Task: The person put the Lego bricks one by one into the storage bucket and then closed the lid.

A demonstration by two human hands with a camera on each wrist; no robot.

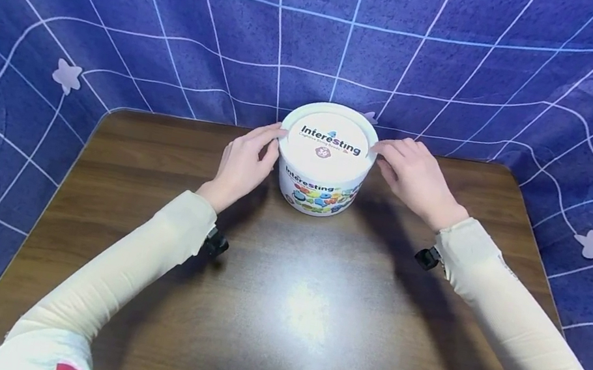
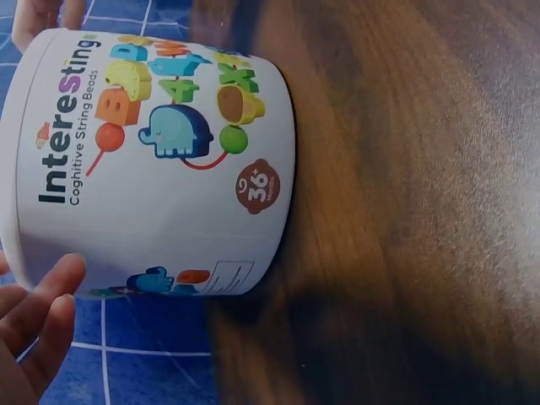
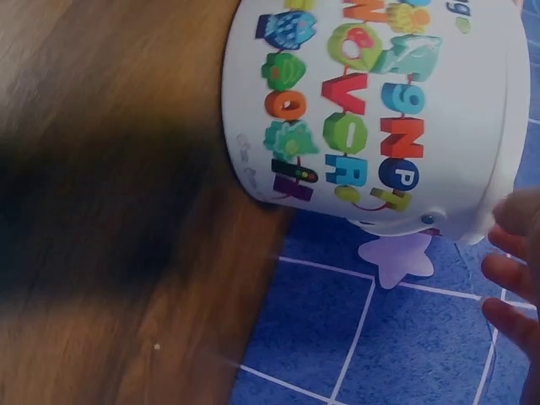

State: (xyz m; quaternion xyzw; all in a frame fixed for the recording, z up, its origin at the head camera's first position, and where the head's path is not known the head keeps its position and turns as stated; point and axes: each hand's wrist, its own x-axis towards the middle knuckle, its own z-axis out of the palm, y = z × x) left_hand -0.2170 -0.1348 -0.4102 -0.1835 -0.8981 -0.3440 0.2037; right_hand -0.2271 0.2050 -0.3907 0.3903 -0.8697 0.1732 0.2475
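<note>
A round white tub point(image 1: 314, 191) printed with colourful beads and the words "Interesting Cognitive String Beads" stands upright at the table's far side. Its white lid point(image 1: 315, 162) is on. My left hand point(image 1: 245, 163) grips the lid's left edge, index finger at the rim and thumb lower down; in the left wrist view its fingers point(image 2: 55, 291) overlap the tub's side. From the other side my right hand point(image 1: 413, 174) holds the rim, fingertips bent at the edge. The right wrist view has those fingers point(image 3: 510, 270) beside the lid's edge, partly cut off by the frame.
The brown wooden table point(image 1: 226, 311) reflects a bright patch of light. Behind and beside it hangs a blue cloth point(image 1: 310, 42) with pale lines and stars. A small black device point(image 1: 216, 242) sits under the left wrist, another point(image 1: 428, 258) at the right.
</note>
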